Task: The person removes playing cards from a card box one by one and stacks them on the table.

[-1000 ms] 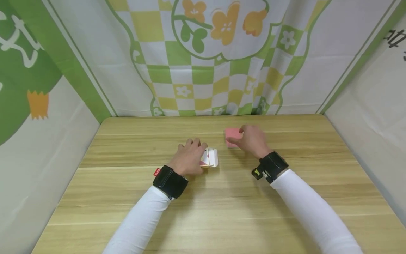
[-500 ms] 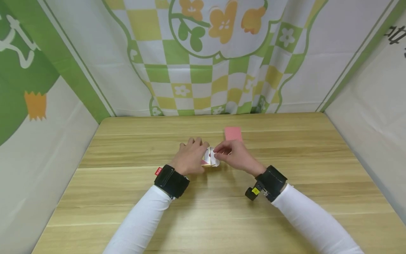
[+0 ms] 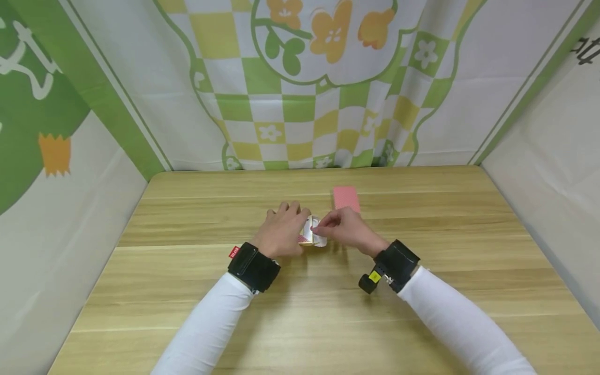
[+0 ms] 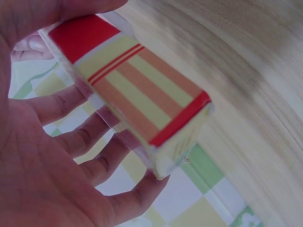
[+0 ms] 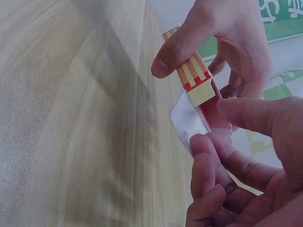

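One striped, red-ended box (image 4: 137,90)

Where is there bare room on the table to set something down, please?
Tabletop lies bare left of the left hand, right of the right hand, and nearer, between the white sleeves. It is crowded around the card box and pink card stack.

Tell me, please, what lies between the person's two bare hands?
In the head view, part of a rectangular red-and-cream cardboard box with its white flap.
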Available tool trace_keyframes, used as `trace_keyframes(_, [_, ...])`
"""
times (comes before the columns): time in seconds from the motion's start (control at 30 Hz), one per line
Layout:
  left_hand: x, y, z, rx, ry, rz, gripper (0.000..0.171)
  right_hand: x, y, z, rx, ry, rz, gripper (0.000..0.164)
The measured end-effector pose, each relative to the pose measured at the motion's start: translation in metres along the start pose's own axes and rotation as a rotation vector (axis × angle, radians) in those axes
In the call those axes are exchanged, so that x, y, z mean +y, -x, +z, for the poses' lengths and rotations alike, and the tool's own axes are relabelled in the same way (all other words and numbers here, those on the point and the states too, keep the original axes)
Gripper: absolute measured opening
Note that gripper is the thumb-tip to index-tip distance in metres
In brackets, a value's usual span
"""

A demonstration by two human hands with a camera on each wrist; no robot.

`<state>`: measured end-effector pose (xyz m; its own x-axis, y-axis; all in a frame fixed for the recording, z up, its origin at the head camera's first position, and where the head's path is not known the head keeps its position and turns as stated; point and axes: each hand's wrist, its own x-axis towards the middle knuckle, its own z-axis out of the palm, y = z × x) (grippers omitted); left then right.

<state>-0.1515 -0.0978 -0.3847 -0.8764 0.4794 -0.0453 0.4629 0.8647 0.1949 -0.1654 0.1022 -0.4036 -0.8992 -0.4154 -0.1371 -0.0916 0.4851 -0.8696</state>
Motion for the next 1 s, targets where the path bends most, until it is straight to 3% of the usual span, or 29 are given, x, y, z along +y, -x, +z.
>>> trace_keyframes(0.53, [0.0011,0.0005,-0.0004,0.008,-0.015,0.005,0.075,-0.0034,-0.0074,0.0038,0.025,0.067,0.065,0.015])
trace_keyframes(1.0, [0.0017,0.0013,0.0006,-0.002,-0.008,0.000,0.073,0.0042,-0.0023,-0.0059,-0.040,-0.036,0.077,0.013])
